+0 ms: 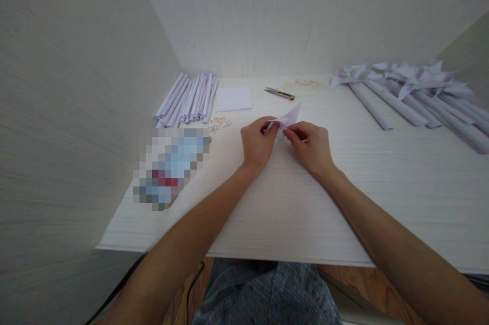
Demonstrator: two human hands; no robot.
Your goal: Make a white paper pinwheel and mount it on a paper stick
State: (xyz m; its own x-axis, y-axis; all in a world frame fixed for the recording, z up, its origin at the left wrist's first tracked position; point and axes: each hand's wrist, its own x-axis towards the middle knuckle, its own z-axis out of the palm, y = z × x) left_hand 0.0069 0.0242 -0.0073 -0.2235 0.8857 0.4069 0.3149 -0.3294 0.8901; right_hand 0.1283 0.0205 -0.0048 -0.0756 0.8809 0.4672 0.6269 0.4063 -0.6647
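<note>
Blue-grey checked cloth over the person's lap [267,294] fills the bottom middle of the frame, and from either side of it two bare forearms reach up to the centre, over the pale wood-grain desk [290,213]. At the centre the left hand [257,144] and the right hand [311,146] meet on a small folded piece of white paper [288,117]; the fingers of both hands are pinched together on its lower edges, while one pointed flap sticks up and to the right, just clear of the desk. Because the piece is thin and gripped only at the tips, too hard a pull from either side would likely tear it at the crease, and an uneven pinch could set the fold crooked. Should one hand loosen, the flap may spring open. In the upper middle lies a small metal-bladed cutter [279,93], well apart from the hands, beside a flat stack of white paper sheets [234,99]. A careless sweep of a forearm could push either off line. At upper left a row of rolled white paper tubes [189,100] rests against the wall, with tiny pale scraps [219,122] just below it. At upper right lies a heap of paper tubes with folded tops [412,93], which a wide elbow might scatter. A blurred blue-and-white object [171,167] sits at middle left.
</note>
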